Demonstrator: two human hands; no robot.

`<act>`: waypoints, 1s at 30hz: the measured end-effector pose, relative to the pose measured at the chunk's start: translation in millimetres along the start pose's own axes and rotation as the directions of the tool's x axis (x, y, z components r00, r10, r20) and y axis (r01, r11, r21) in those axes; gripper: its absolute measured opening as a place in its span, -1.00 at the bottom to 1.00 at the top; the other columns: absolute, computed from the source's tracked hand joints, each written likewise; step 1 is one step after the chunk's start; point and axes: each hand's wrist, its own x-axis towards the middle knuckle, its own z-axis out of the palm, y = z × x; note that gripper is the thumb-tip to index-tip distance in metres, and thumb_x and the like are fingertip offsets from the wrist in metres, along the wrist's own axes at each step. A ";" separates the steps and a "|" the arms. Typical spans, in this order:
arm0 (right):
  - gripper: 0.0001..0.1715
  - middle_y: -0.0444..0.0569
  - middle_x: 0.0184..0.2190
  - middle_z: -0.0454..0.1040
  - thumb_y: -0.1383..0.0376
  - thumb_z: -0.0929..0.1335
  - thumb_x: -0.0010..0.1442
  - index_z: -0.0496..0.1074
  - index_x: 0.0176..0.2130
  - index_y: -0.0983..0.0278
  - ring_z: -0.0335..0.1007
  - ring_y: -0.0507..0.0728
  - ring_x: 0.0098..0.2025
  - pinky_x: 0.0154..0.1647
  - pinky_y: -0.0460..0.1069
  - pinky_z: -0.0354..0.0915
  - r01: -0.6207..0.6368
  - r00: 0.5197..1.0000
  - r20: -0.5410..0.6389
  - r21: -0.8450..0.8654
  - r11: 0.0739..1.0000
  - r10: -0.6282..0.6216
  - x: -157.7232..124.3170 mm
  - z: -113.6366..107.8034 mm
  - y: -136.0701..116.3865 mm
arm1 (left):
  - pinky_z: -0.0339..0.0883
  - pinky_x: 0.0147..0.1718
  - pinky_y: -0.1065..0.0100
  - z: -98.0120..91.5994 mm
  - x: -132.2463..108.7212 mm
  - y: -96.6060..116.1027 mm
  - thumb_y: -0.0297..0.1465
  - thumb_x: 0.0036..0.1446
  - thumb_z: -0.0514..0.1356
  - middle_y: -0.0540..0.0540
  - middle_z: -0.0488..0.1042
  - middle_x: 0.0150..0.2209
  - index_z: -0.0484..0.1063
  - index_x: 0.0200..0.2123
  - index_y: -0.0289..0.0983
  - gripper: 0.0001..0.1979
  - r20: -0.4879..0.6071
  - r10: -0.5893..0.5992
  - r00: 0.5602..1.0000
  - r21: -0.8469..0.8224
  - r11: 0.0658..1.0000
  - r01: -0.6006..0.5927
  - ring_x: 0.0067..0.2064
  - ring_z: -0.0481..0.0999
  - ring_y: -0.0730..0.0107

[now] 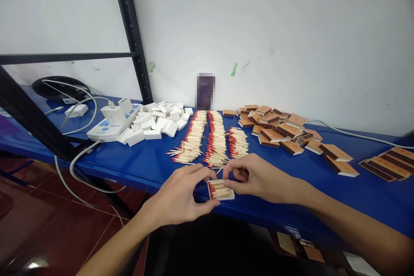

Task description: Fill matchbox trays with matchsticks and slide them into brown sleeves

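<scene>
Near the table's front edge, my left hand [181, 194] is closed around the left end of a small white matchbox tray [230, 197], thumb at the near side and fingers at the far side. Red-tipped matches [217, 189] lie in the tray, heads to the left. My right hand [255, 177] is at the tray's right end, thumb and index finger pinched over the matches' plain ends; exactly how many it grips is hidden. Just behind the tray, rows of loose matches [216, 138] run back across the table, with a shorter row [238, 143] at their right.
White empty-looking trays [170, 127] are heaped at the back left beside a power strip [95, 133] with chargers. Brown matchbox sleeves [268, 134] lie piled at the right, with flatter ones [388, 166] farther right. A dark shelf post [132, 30] stands at the left.
</scene>
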 end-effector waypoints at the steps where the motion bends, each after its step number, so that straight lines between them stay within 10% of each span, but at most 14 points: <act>1: -0.79 -0.31 -0.65 0.05 0.17 0.37 0.19 0.46 -0.35 0.27 -0.06 -0.04 -0.59 -0.56 -0.09 -0.03 0.003 1.000 -0.028 0.016 1.000 -0.003 -0.4 -1.3 0.9 | 0.32 -0.16 0.31 0.1 0.1 -0.4 -0.29 0.10 0.31 -0.03 0.50 -0.19 0.43 -0.13 -0.18 -0.73 0.004 0.008 1.000 0.007 1.000 -0.008 -0.17 0.47 0.29; 14: -0.76 -0.24 -0.55 0.24 0.17 0.37 0.25 0.39 -0.38 0.26 0.11 -0.02 -0.52 -0.51 -0.10 0.09 0.100 0.989 0.107 0.038 0.994 -0.104 -0.3 0.2 8.9 | 0.32 -0.12 0.27 0.7 -2.4 -2.1 -0.27 0.16 0.28 -0.04 0.48 -0.14 0.42 0.06 -0.11 -0.62 0.039 0.023 0.999 0.037 0.999 -0.024 -0.12 0.48 0.27; 20: -0.85 -0.22 -0.55 0.24 0.25 0.30 0.30 0.40 -0.29 0.27 0.13 0.00 -0.52 -0.47 -0.09 0.09 0.094 0.986 -0.122 -0.172 0.981 -0.116 6.3 2.6 18.0 | 0.30 -0.12 0.28 0.6 -2.0 -1.2 -0.29 0.11 0.29 -0.01 0.51 -0.16 0.34 -0.10 -0.17 -0.70 0.010 -0.006 1.000 0.044 0.999 0.006 -0.13 0.48 0.27; 30: -0.81 -0.17 -0.55 0.32 0.27 0.30 0.31 0.48 -0.27 0.27 0.19 0.02 -0.50 -0.44 -0.07 0.10 0.094 0.988 -0.094 -0.278 0.956 -0.124 10.2 7.2 22.7 | 0.29 -0.19 0.32 0.2 -1.5 -0.1 -0.31 0.07 0.30 0.03 0.48 -0.19 0.28 -0.11 -0.16 -0.66 -0.013 -0.008 1.000 0.048 0.999 0.008 -0.26 0.44 0.36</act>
